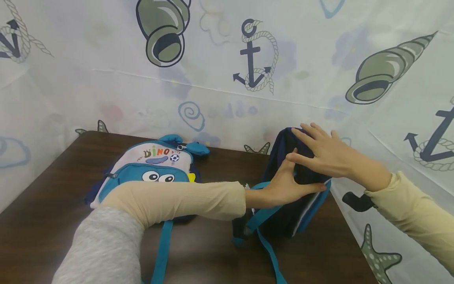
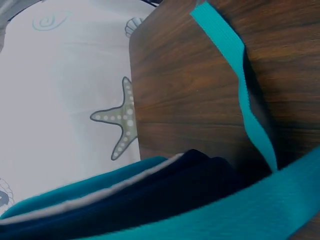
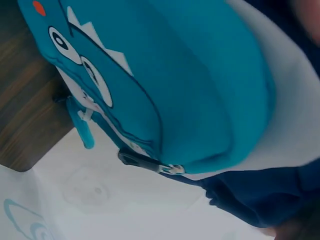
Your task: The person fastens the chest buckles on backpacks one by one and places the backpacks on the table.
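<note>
A small navy and teal backpack (image 1: 274,221) stands on the table at the right with its dark back panel and teal straps towards me. My left hand (image 1: 280,191) lies against that panel, thumb pointing up and fingers spread towards the right side edge; a teal strap (image 2: 280,200) passes close by its wrist. Over the upper right of the pack, my right hand (image 1: 326,154) spreads its fingers on the top and back. The right wrist view shows the front, a teal pocket (image 3: 200,100) with cartoon eyes and white spikes, and a zipper pull (image 3: 140,161).
A second backpack (image 1: 156,157), white and teal with "DINO" lettering, lies face up at the left, partly behind my left sleeve (image 1: 184,199). Its strap (image 1: 163,248) trails towards me. The brown table (image 1: 42,221) meets a patterned cloth (image 1: 220,51) behind and at the right.
</note>
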`<act>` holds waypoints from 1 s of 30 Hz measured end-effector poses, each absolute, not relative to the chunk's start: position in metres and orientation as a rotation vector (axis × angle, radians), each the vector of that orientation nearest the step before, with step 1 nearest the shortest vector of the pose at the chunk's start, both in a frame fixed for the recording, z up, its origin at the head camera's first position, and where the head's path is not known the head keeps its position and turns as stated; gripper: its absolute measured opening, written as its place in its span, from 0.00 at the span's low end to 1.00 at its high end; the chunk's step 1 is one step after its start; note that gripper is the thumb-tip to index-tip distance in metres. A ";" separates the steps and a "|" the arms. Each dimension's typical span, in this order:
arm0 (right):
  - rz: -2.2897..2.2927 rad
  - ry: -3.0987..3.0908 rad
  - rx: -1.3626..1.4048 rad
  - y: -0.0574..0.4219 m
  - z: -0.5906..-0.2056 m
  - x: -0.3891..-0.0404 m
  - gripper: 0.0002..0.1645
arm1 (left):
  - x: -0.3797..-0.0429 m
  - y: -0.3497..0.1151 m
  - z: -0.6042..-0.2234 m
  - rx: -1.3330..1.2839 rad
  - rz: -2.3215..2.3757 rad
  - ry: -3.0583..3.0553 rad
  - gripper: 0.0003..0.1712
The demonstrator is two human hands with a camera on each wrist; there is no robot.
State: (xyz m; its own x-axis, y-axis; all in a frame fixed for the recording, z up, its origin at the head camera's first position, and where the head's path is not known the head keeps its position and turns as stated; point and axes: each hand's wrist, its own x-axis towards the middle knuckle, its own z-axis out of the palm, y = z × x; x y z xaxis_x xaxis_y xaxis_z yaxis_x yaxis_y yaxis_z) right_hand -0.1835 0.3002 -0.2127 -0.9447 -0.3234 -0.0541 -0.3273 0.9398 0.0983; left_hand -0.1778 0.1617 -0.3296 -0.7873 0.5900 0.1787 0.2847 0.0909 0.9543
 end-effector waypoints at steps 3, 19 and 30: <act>0.160 3.062 -0.535 0.305 -0.218 -0.182 0.52 | -0.178 0.158 -0.339 0.882 1.759 2.059 0.57; 0.060 3.038 -0.469 0.328 -0.225 -0.184 0.49 | -0.203 0.139 -0.426 0.415 1.736 2.013 0.53; 0.049 3.025 -0.493 0.343 -0.229 -0.183 0.48 | -0.197 0.147 -0.439 0.889 1.431 1.987 0.64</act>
